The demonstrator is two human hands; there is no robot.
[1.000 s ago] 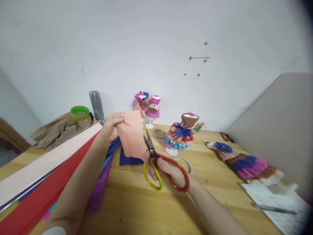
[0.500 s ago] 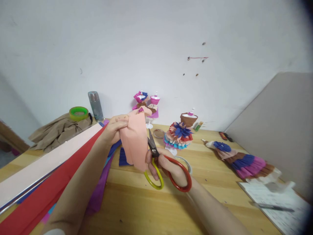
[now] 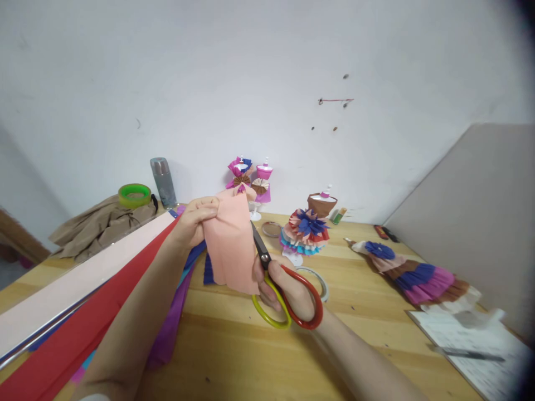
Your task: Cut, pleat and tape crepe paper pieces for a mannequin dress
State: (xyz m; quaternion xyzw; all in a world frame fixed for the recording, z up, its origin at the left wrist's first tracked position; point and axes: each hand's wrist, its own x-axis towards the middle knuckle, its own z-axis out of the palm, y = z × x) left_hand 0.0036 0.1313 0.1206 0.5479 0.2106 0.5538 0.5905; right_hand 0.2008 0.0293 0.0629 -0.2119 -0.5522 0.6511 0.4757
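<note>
White wall [image 3: 188,83] fills bkgd; in front, light wood-plank table [image 3: 234,356]. L side of table: long pale-pink paper strip [image 3: 83,275] and long red crepe-paper strip [image 3: 83,323], side by side, running diag., w/ L forearm over the red one. Far L: crumpled brown cloth [image 3: 100,225]. R side: multicolor tiered paper dress [image 3: 418,273] lying flat, w/ white handwritten sheet [image 3: 468,328] near its hem. Center-R, upright: white dress form in brown bodice + ruffled skirt [image 3: 307,228], blue flower at waist.

Peach crepe-paper sheet [image 3: 232,250] is held up above table, center, btwn both hands. Scissors w/ dark blades, one yellow + one orange-red loop [image 3: 264,258] are at its R edge; can't tell if blades bite into it. L hand [image 3: 194,223] pinches sheet's upper L part, thumb vs. fingers. R hand [image 3: 288,284] is curled thru scissor loops, fingertips by sheet's lower R edge; can't tell if they touch it.

Smaller: gray metal bottle [image 3: 163,184] by wall; green tape roll [image 3: 134,196] atop cloth; whitish tape ring [image 3: 321,281] partly behind R hand; dark slim pen [image 3: 474,354] on handwritten sheet.
</note>
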